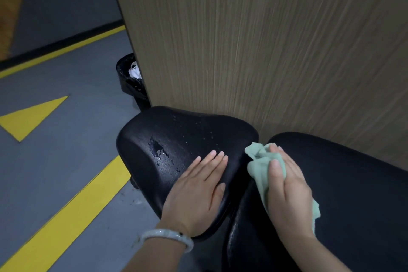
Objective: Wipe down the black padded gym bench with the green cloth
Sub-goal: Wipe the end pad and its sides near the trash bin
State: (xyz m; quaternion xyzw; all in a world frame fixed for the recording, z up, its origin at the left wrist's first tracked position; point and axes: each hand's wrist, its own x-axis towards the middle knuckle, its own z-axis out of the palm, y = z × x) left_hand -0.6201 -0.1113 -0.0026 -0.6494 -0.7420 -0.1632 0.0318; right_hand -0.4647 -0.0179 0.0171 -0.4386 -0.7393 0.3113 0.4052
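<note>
Pretty tight at the back: the tall wood-grain panel wall (265, 51) sits right up against the far edge of the black padded seat pad (176, 139). Open grey floor with yellow stripes (66, 183) on the left, with a black lined bin (132, 81) by the panel's corner.

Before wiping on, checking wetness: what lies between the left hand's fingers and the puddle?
Head view: only black seat pad with small droplets between fingers and puddle.
</note>
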